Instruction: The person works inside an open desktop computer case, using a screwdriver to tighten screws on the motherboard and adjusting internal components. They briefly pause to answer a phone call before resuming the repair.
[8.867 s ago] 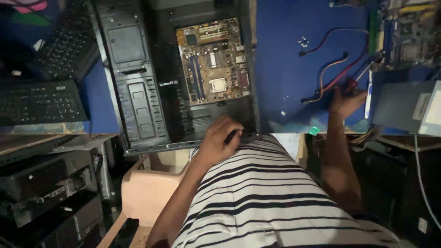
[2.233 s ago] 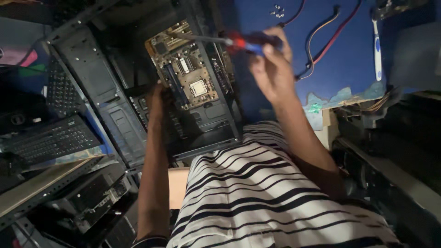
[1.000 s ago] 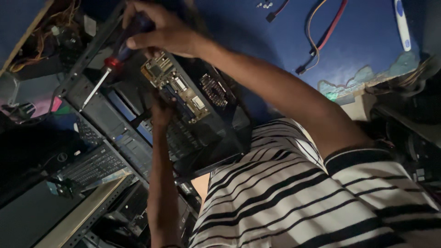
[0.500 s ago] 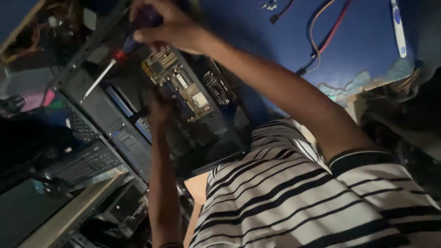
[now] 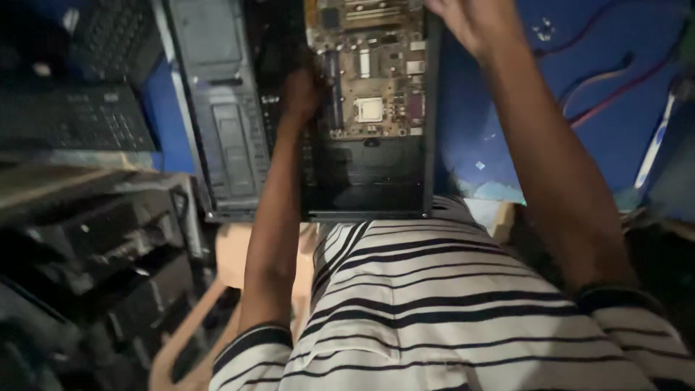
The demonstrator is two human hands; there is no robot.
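Note:
An open black computer case (image 5: 362, 181) lies on a blue table (image 5: 507, 130), with a brown motherboard (image 5: 369, 80) and its square silver processor socket (image 5: 370, 109) inside. My left hand (image 5: 300, 90) reaches into the case and grips its left inner edge beside the board. My right hand (image 5: 470, 22) is over the case's upper right corner at the top of the frame. Its fingers are cut off by the frame edge, so what it holds is hidden. My striped shirt (image 5: 449, 311) fills the lower part of the view.
The case's black front panel (image 5: 217, 123) runs along its left side. A dark keyboard (image 5: 72, 119) lies further left. Red cables (image 5: 615, 80), small screws (image 5: 539, 29) and a white-and-blue stick-like tool (image 5: 655, 145) lie on the table at right. Stacked dark equipment (image 5: 94, 246) sits lower left.
The view has swung so the case now sits straight ahead. My right hand with the red-handled screwdriver moved from the case's left to its upper right, and the screwdriver is out of sight. My left hand stayed on the case.

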